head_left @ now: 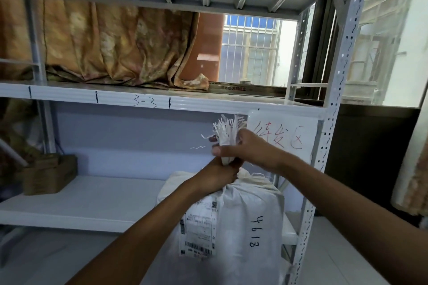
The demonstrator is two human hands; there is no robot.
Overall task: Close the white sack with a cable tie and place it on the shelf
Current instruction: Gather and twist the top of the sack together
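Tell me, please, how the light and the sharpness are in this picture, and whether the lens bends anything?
Head view: daylight through the window blows out the right side; the wide lens bows and tilts the shelf post; the white sack, the left hand and the right hand are fairly sharp, while the corners look soft.

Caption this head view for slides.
The left hand and right hand grip the sack at its neck, by the shelf.
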